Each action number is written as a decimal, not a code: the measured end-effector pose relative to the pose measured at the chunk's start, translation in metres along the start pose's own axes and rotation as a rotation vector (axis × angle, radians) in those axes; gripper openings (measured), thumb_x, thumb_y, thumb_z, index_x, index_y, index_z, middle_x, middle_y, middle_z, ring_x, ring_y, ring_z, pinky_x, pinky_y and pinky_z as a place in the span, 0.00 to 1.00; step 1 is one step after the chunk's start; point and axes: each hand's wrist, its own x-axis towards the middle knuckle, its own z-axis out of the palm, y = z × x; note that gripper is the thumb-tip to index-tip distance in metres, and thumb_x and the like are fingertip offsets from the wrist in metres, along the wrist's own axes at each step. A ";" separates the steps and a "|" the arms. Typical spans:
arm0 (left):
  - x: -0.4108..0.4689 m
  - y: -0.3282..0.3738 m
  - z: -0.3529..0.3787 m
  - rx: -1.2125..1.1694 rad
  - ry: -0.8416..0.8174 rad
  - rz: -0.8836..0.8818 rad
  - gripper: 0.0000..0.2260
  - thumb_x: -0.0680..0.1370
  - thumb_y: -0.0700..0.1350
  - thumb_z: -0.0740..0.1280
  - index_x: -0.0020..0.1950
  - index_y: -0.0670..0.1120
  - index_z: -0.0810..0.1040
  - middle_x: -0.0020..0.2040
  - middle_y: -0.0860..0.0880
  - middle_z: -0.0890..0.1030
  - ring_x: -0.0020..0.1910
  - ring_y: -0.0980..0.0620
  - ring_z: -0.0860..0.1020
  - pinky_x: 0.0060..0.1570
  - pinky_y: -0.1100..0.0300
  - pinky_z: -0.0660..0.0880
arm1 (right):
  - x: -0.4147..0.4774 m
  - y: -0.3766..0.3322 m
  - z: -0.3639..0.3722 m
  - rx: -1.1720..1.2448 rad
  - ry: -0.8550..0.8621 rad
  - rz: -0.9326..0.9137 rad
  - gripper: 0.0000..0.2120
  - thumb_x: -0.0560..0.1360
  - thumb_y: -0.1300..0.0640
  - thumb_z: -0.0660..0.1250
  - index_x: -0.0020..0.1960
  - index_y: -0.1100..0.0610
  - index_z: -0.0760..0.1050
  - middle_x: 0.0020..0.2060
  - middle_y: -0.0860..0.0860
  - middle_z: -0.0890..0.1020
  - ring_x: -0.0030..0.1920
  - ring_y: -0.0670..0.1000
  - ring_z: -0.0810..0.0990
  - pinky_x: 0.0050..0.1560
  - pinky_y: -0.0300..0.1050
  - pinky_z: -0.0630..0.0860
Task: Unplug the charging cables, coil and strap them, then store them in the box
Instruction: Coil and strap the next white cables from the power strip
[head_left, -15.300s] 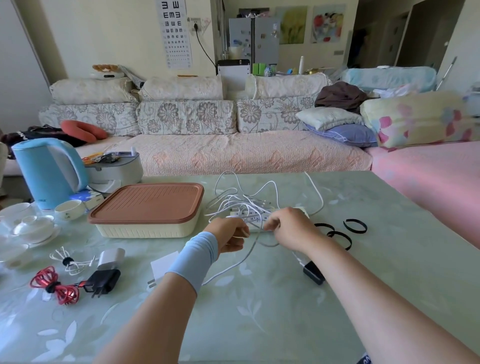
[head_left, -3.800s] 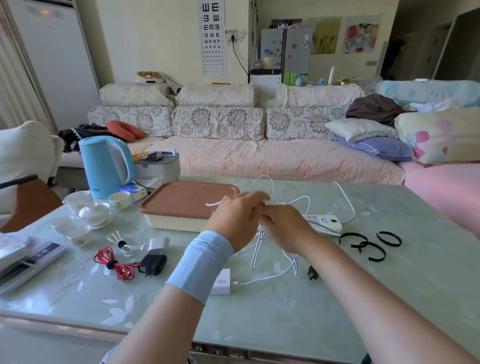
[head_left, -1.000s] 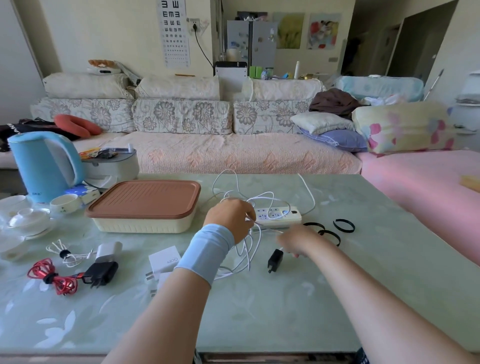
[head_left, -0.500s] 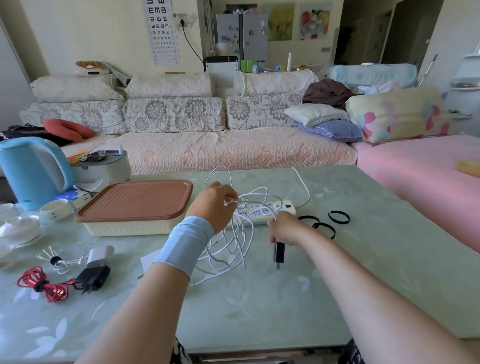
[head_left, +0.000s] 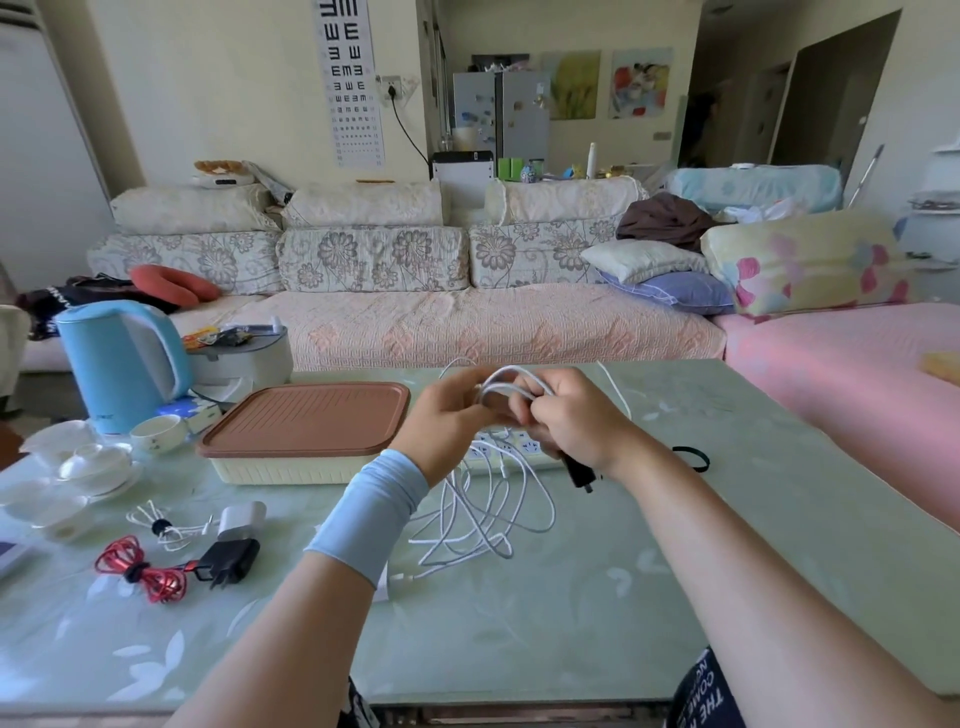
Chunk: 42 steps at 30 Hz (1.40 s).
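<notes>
Over power strip (head_left: 519, 448): left hand (head_left: 447, 428), right hand (head_left: 576, 421) grips curled round white cable (head_left: 511, 382) loops; shirt (head_left: 706, 691) reads "THE", "COME".

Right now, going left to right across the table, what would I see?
Blue kettle → box with the brown lid → left hand → right hand, both gripping the white cable → black strap.

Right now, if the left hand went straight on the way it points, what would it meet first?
Most likely the white cable loops right before it, then the right hand just behind them; depth is unclear.
</notes>
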 end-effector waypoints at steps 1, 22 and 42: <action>-0.003 0.004 -0.002 0.019 -0.040 -0.029 0.15 0.74 0.27 0.61 0.54 0.40 0.80 0.41 0.45 0.84 0.35 0.49 0.82 0.40 0.60 0.78 | 0.000 0.000 -0.001 0.051 0.000 -0.003 0.07 0.63 0.63 0.54 0.33 0.58 0.70 0.22 0.50 0.61 0.23 0.47 0.55 0.26 0.40 0.53; -0.002 -0.026 -0.036 0.439 -0.111 -0.295 0.13 0.76 0.51 0.70 0.37 0.44 0.81 0.22 0.54 0.70 0.22 0.54 0.70 0.27 0.62 0.74 | 0.004 0.034 -0.010 0.446 -0.098 0.284 0.13 0.83 0.63 0.51 0.47 0.59 0.72 0.28 0.46 0.65 0.25 0.44 0.61 0.30 0.40 0.70; 0.019 -0.003 -0.028 -0.678 0.218 -0.251 0.13 0.81 0.45 0.59 0.39 0.42 0.75 0.26 0.54 0.60 0.20 0.59 0.56 0.18 0.67 0.50 | 0.012 0.013 0.033 -0.078 -0.320 0.174 0.11 0.75 0.51 0.73 0.48 0.59 0.83 0.36 0.53 0.84 0.23 0.48 0.61 0.24 0.41 0.60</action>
